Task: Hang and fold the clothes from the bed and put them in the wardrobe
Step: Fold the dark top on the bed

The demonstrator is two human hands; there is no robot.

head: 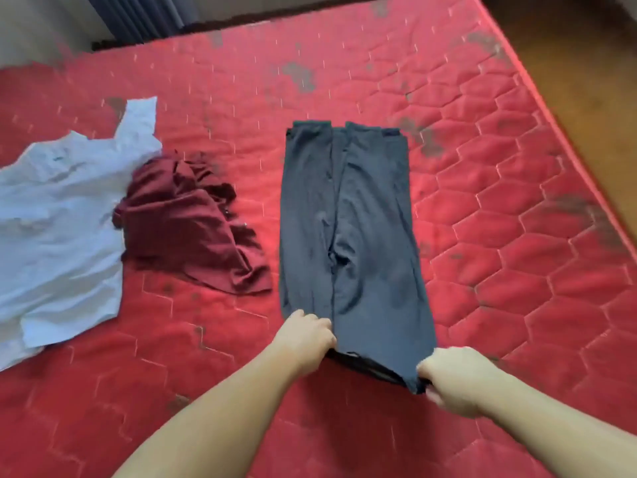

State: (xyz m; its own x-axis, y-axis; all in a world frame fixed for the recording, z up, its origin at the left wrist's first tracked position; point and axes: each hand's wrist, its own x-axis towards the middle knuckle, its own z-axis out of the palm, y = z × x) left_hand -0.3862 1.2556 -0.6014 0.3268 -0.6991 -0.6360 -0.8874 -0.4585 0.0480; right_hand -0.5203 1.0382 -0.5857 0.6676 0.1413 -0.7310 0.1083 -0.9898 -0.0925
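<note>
Dark grey trousers [362, 219] lie flat and lengthwise on the red quilted mattress [482, 236], legs pointing away from me, waistband nearest me. My left hand [305, 336] grips the waistband's left corner with curled fingers. My right hand [455, 377] pinches the waistband's right corner. To the left of the trousers lies a crumpled maroon garment [186, 225]. A white shirt [58, 215] is spread out at the far left, partly cut off by the frame edge.
The mattress's right edge [558, 125] runs diagonally, with wooden floor [593, 63] beyond it. Dark curtains [144, 15] hang past the bed's far left corner. The wardrobe is out of view.
</note>
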